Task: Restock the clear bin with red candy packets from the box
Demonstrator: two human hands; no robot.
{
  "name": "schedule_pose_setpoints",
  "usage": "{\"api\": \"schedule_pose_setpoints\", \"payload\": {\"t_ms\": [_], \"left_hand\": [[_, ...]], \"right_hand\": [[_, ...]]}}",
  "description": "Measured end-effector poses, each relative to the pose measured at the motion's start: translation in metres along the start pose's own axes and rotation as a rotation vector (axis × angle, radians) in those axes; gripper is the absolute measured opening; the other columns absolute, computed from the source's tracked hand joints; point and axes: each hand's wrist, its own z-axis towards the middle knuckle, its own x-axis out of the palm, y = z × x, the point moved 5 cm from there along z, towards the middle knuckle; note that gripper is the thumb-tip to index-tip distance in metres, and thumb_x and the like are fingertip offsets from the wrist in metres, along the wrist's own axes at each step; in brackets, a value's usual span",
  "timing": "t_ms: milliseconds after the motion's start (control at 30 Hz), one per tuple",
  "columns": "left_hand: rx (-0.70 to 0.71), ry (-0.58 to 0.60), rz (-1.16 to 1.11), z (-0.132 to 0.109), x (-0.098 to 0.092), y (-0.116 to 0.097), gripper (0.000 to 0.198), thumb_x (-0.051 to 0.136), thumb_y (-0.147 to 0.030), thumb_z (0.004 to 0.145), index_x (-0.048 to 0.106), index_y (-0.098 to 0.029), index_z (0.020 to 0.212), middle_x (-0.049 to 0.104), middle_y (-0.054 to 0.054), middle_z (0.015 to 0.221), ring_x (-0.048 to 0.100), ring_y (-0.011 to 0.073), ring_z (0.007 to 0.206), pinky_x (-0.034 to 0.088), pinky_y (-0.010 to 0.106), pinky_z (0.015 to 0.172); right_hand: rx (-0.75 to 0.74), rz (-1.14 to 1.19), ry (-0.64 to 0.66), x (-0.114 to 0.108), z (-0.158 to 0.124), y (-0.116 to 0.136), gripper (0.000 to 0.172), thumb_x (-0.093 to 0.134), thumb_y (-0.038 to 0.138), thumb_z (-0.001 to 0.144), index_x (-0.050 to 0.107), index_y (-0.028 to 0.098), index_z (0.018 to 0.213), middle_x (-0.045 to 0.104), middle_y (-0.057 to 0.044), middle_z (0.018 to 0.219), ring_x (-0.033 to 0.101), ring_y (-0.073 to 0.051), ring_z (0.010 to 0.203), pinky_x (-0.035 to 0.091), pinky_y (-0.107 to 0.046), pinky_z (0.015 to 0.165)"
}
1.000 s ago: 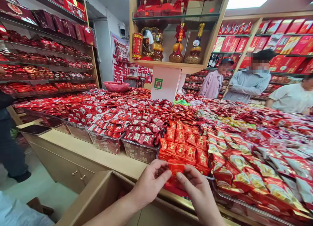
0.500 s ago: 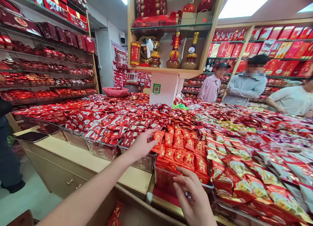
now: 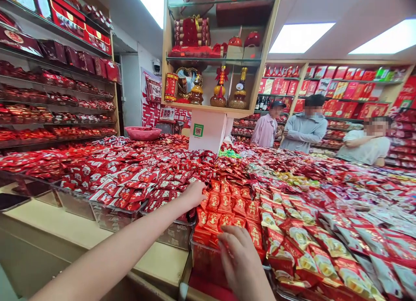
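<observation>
Small red packets with gold characters (image 3: 225, 202) stand in rows in a clear plastic bin (image 3: 208, 260) in front of me. My left hand (image 3: 194, 193) reaches to the bin's left edge, its fingers bent and drawn together against the packets there. What lies within those fingers is hidden. Over the front of the same bin is my right hand (image 3: 240, 255), with bent fingers apart and the fingertips close to the front packets; I see nothing held in it.
Dark red packets (image 3: 169, 186) fill the bins on the left. Larger red-and-gold packets (image 3: 302, 260) lie heaped on the right. A pink basin (image 3: 143, 133) and a display cabinet (image 3: 211, 106) stand farther back. Several people (image 3: 302, 129) are across the counter.
My view has tilted up and shifted right. My left fingers have bent in closer at the bin's left edge. The right hand has come nearer the front packets.
</observation>
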Motion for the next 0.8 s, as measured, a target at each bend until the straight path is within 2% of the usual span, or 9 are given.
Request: {"api": "schedule_pose_setpoints", "payload": {"t_ms": [100, 200, 267, 367, 467, 600, 800], "left_hand": [[0.054, 0.017, 0.072, -0.004, 0.000, -0.001, 0.022, 0.056, -0.022, 0.071, 0.064, -0.013, 0.091, 0.058, 0.012, 0.096, 0.053, 0.0242, 0.093, 0.040, 0.034, 0.084], [0.159, 0.075, 0.119, -0.011, -0.002, -0.003, 0.023, 0.055, -0.024, 0.072, 0.062, -0.015, 0.092, 0.052, 0.012, 0.104, 0.048, 0.0248, 0.099, 0.038, 0.036, 0.089], [0.253, 0.135, 0.133, -0.015, -0.002, -0.005, 0.023, 0.055, -0.021, 0.071, 0.062, -0.018, 0.092, 0.051, 0.009, 0.106, 0.047, 0.0229, 0.102, 0.037, 0.033, 0.091], [0.343, 0.191, 0.148, -0.017, 0.001, -0.004, 0.022, 0.054, -0.013, 0.069, 0.062, -0.019, 0.088, 0.053, 0.007, 0.105, 0.047, 0.0213, 0.102, 0.037, 0.030, 0.091], [0.353, 0.181, 0.162, -0.016, 0.006, -0.001, 0.016, 0.053, -0.011, 0.069, 0.060, -0.016, 0.082, 0.054, 0.009, 0.100, 0.050, 0.0224, 0.096, 0.040, 0.031, 0.085], [0.325, 0.136, 0.171, -0.014, 0.015, -0.003, 0.010, 0.050, -0.011, 0.072, 0.057, -0.014, 0.078, 0.055, 0.010, 0.093, 0.052, 0.0212, 0.087, 0.042, 0.030, 0.077], [0.305, 0.109, 0.188, -0.019, 0.018, -0.012, 0.014, 0.046, -0.013, 0.075, 0.059, -0.015, 0.076, 0.058, 0.009, 0.091, 0.052, 0.0215, 0.088, 0.042, 0.031, 0.077]], "right_hand": [[0.138, -0.283, 0.156, 0.004, 0.040, -0.013, 0.024, 0.041, 0.011, 0.083, 0.059, 0.017, 0.096, 0.058, -0.010, 0.114, 0.049, -0.024, 0.105, 0.042, -0.039, 0.087], [0.186, -0.387, 0.231, 0.012, 0.072, -0.027, 0.029, 0.038, 0.009, 0.082, 0.058, 0.015, 0.101, 0.053, -0.012, 0.123, 0.046, -0.027, 0.111, 0.040, -0.042, 0.089], [0.184, -0.417, 0.280, 0.021, 0.085, -0.035, 0.028, 0.039, 0.008, 0.080, 0.059, 0.013, 0.098, 0.055, -0.014, 0.120, 0.049, -0.028, 0.109, 0.039, -0.043, 0.089], [0.206, -0.467, 0.387, 0.032, 0.091, -0.049, 0.019, 0.045, 0.010, 0.080, 0.062, 0.013, 0.090, 0.062, -0.012, 0.106, 0.057, -0.026, 0.098, 0.037, -0.048, 0.090], [0.233, -0.498, 0.487, 0.040, 0.092, -0.061, 0.013, 0.051, 0.019, 0.082, 0.061, 0.014, 0.088, 0.065, -0.006, 0.096, 0.059, -0.022, 0.093, 0.034, -0.052, 0.093], [0.272, -0.504, 0.580, 0.047, 0.094, -0.075, 0.018, 0.052, 0.027, 0.083, 0.059, 0.014, 0.094, 0.064, -0.005, 0.099, 0.058, -0.021, 0.095, 0.035, -0.050, 0.093], [0.282, -0.490, 0.639, 0.046, 0.096, -0.083, 0.025, 0.050, 0.031, 0.084, 0.056, 0.015, 0.102, 0.062, -0.006, 0.103, 0.056, -0.021, 0.098, 0.037, -0.047, 0.091]]}}
